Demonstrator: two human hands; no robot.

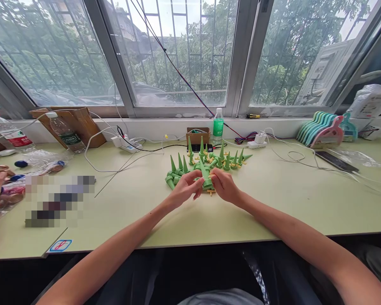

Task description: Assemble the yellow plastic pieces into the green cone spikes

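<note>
Bare forearms (123, 250) of the person reached in from both lower corners over the pale green tabletop (282, 216). Near its middle lay a cluster of green plastic watering spikes (221, 157), several upright, others on their sides, some fitted with yellow valves (234, 165). In front of them, the left hand (188, 185) had its grip closed on one held spike (207, 184), tip upward. Bent fingers of the right hand (226, 185) met that spike's side; whether they gripped anything could not be told. Behind the cluster stood a green-labelled bottle (218, 128). Smallest, another yellow valve (211, 192) showed just below the held spike.
</note>
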